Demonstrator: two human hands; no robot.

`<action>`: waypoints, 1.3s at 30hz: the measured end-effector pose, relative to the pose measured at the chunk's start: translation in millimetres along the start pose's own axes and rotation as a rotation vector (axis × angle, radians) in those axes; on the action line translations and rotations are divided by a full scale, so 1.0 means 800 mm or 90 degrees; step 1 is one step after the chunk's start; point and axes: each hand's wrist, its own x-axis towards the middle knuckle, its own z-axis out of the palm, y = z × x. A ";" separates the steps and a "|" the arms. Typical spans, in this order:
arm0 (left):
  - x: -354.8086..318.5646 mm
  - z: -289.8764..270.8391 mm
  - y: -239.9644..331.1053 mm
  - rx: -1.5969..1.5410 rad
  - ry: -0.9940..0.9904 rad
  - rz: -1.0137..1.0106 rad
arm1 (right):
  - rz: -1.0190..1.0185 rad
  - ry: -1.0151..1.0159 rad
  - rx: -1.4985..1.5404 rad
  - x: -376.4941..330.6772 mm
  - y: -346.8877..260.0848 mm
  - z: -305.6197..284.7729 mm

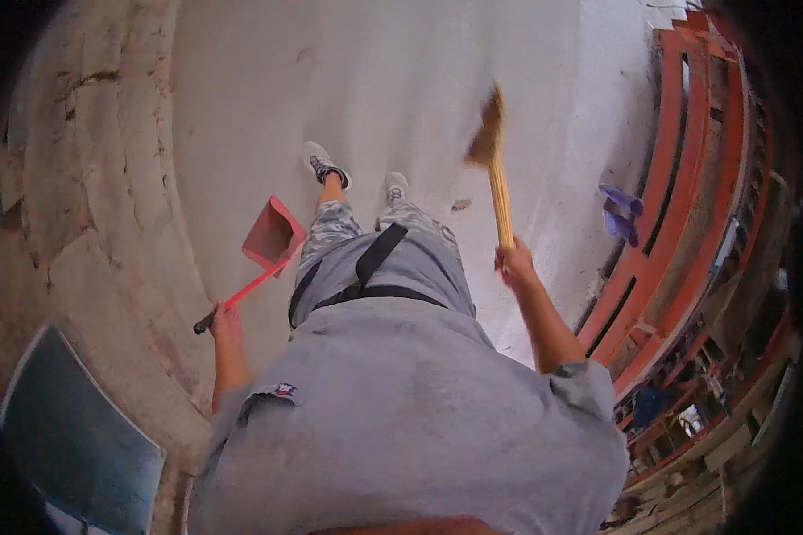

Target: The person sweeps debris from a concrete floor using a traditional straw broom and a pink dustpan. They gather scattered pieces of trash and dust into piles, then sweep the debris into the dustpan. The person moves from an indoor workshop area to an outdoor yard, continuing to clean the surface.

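Note:
My left hand [227,323] is closed round the handle of a red dustpan [273,234], close to its black end. The dustpan's pan hangs beside my left leg, and what lies inside it cannot be made out. On the other side, my right hand [515,264] grips the yellowish handle of a broom [500,198]. Brown bristles spread at the broom's far end, slightly blurred, over the pale floor [401,80]. Whether the bristles touch the floor I cannot tell. A small brownish scrap [460,205] lies on the floor between my right foot and the broom.
Red-orange metal beams [678,178] run along the right, with cluttered shelving behind them. A purple cloth-like piece [620,214] lies against their near side. A worn, cracked brownish wall [89,196] borders the left. A dark panel [80,432] stands at the lower left.

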 end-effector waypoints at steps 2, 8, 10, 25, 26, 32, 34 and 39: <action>0.012 0.041 0.012 0.041 -0.030 0.030 | 0.227 0.044 0.136 -0.017 0.058 -0.046; 0.039 0.170 0.123 0.155 -0.033 0.066 | 0.432 0.216 0.492 0.091 0.202 0.003; 0.050 0.182 0.162 0.131 -0.076 0.086 | 0.428 0.125 0.528 0.100 0.145 0.097; 0.057 0.248 0.191 0.085 -0.044 0.200 | 0.017 -0.303 0.069 0.099 -0.345 0.472; 0.061 0.243 0.183 0.052 -0.052 0.192 | -0.020 -0.306 0.002 0.099 -0.364 0.474; 0.043 0.222 0.150 0.004 0.033 0.165 | -0.131 -0.350 -0.379 0.060 -0.464 0.477; 0.029 0.227 0.112 0.018 0.081 0.192 | -0.025 -0.359 -0.444 0.076 -0.508 0.483; -0.040 0.302 0.101 -0.078 0.275 0.149 | 0.156 -0.408 -0.430 0.256 -0.558 0.566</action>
